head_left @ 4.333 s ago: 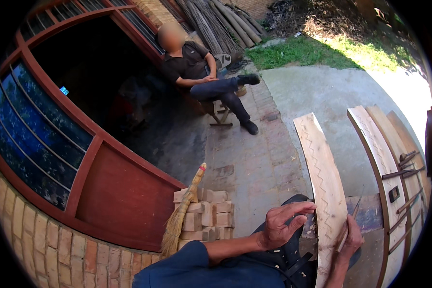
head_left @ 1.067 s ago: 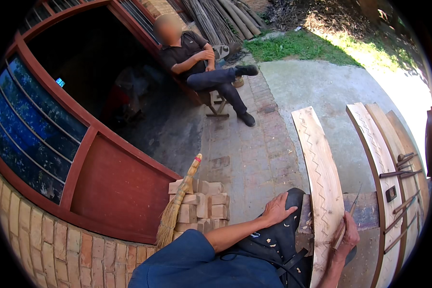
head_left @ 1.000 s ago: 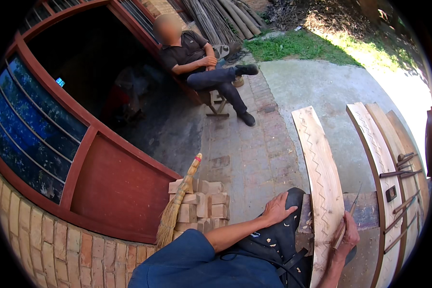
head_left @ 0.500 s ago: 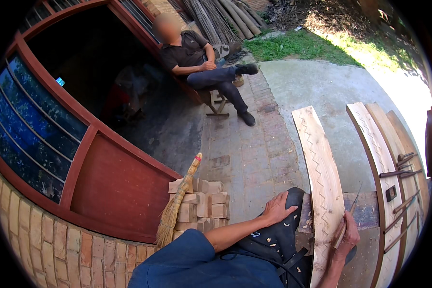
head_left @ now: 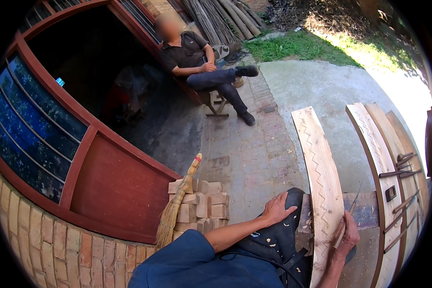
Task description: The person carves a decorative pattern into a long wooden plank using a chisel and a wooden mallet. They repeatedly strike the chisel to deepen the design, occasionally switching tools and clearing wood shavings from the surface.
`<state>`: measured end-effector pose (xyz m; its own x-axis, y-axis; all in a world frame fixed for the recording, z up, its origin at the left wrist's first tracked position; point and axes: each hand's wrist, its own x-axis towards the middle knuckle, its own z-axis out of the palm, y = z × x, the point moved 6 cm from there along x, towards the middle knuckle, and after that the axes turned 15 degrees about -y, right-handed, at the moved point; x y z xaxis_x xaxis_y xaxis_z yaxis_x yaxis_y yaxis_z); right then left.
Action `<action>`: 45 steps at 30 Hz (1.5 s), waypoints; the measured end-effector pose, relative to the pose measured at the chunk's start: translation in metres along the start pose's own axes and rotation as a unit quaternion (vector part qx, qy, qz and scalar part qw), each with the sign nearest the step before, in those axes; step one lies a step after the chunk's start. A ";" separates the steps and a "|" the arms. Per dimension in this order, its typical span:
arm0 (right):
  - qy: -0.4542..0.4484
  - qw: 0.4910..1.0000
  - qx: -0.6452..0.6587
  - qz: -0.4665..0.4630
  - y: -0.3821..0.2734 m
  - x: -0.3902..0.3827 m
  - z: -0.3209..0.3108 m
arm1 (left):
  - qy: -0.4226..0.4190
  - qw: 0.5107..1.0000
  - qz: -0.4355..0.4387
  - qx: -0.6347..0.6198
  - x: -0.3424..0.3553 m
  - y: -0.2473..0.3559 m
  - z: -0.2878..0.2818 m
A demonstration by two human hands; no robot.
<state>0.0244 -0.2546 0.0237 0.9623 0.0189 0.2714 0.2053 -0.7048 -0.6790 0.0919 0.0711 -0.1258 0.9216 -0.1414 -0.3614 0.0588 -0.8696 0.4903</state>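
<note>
My left hand (head_left: 276,210) lies flat on my dark-clad knee, fingers stretched and holding nothing. A long pale board (head_left: 318,168) with a zigzag line along it rests in front of me, to the right of that knee. My right hand (head_left: 349,236) is at the board's right edge, closed round a slim pointed tool with a wooden handle (head_left: 354,206). The tool's thin tip points up and away from me. Its lower part is partly hidden by my fingers. Small wood chips lie on my trouser leg.
More boards (head_left: 377,144) stand at the right, with several wooden-handled tools (head_left: 402,218) and a small dark block (head_left: 391,193). A straw broom (head_left: 177,201) leans on stacked wood blocks (head_left: 204,206) at left. Farther off, a person (head_left: 192,57) sits by the doorway.
</note>
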 end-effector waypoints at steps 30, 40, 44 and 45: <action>0.019 1.000 -0.012 -0.002 0.005 -0.001 0.002 | -0.006 1.000 -0.001 -0.001 0.002 -0.002 0.001; 0.017 1.000 -0.020 -0.011 0.003 -0.001 0.001 | -0.002 1.000 -0.006 0.003 0.002 -0.003 0.003; 0.016 0.999 -0.025 -0.016 0.005 -0.001 0.003 | -0.003 1.000 -0.003 0.001 0.002 -0.003 0.003; 0.017 0.999 -0.027 -0.019 0.005 -0.001 0.003 | -0.006 1.000 -0.005 0.000 0.002 -0.003 0.003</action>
<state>0.0252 -0.2560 0.0178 0.9473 0.0226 0.3194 0.2303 -0.7411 -0.6306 0.0924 0.0721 -0.1303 0.9163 -0.1378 -0.3760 0.0682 -0.8715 0.4856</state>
